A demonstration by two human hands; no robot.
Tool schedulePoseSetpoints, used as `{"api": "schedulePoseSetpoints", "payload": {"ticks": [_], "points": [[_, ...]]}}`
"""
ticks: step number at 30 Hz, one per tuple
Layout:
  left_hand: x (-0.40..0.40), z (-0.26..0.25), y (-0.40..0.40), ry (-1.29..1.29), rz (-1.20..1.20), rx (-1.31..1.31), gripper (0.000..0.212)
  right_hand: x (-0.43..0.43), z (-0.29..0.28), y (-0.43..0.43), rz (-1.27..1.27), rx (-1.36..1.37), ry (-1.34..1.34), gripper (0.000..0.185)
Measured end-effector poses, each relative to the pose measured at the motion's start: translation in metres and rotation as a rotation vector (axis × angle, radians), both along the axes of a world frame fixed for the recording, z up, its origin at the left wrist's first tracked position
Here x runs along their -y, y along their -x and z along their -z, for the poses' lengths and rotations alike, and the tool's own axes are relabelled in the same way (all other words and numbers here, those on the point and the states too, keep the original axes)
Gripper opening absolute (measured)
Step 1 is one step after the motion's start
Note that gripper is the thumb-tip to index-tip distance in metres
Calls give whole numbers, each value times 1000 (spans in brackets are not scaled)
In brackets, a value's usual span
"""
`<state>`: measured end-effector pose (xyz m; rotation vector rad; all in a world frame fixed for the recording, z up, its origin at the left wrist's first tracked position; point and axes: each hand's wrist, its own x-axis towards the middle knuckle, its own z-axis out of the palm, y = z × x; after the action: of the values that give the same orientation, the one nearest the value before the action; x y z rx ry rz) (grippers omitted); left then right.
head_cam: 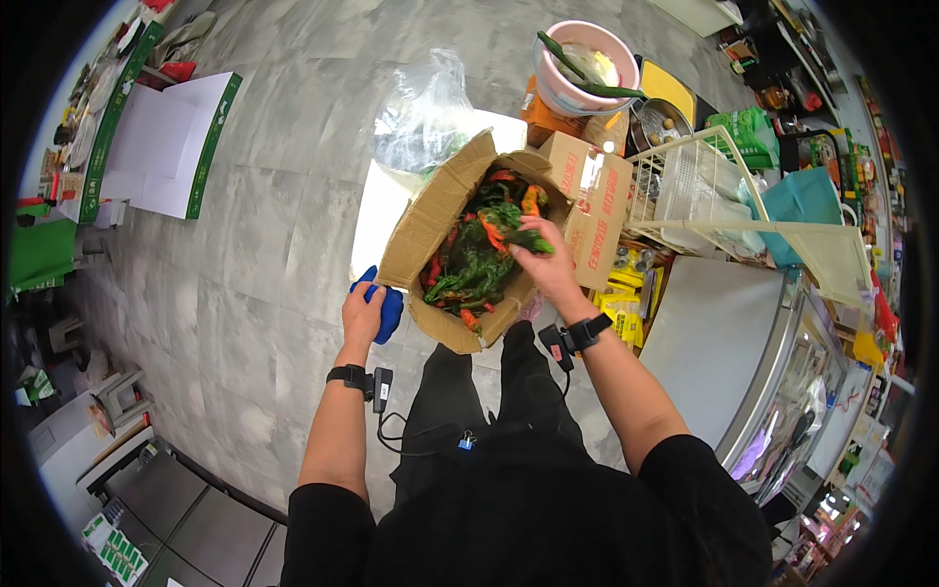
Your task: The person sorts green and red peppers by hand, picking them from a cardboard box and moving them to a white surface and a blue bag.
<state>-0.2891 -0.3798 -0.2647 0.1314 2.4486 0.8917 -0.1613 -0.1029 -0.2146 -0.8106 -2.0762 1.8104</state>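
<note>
An open cardboard box [433,213] full of red and green chili peppers [473,275] stands in front of me, its flaps spread. My right hand [546,260] is over the box's right side, its fingers closed on a green pepper [534,241]. Left of the box, my left hand [361,312] grips a bunched blue cloth [389,315]; the exact kind of cloth is hard to tell. A clear plastic bag [425,110] with dark contents lies beyond the box on a white surface [370,220].
At the upper right stand a pink basin [587,33] holding long green vegetables, a metal pot [660,125] and a closed carton [594,213]. A wire basket [704,224] and a glass-fronted cabinet [733,352] are on the right. An open white-and-green box [169,147] is at the left.
</note>
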Motion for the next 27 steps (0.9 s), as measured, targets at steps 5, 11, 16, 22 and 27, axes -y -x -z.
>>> {"api": "schedulePoseSetpoints", "payload": {"ticks": [5,11,16,22,27], "points": [[11,0,0,59,4,-42,20,21,42,1,-236,69,-177,29],[14,-7,-1,10,-4,-173,14,30,58,-16,-161,248,-76,27],[25,-12,5,-51,-39,-114,11,30,44,-15,-85,253,32,25],[32,-11,7,-67,-84,-106,13,32,45,-12,-112,85,-177,27],[33,6,11,-104,-187,-40,14,24,28,-8,-132,420,-88,23]]}}
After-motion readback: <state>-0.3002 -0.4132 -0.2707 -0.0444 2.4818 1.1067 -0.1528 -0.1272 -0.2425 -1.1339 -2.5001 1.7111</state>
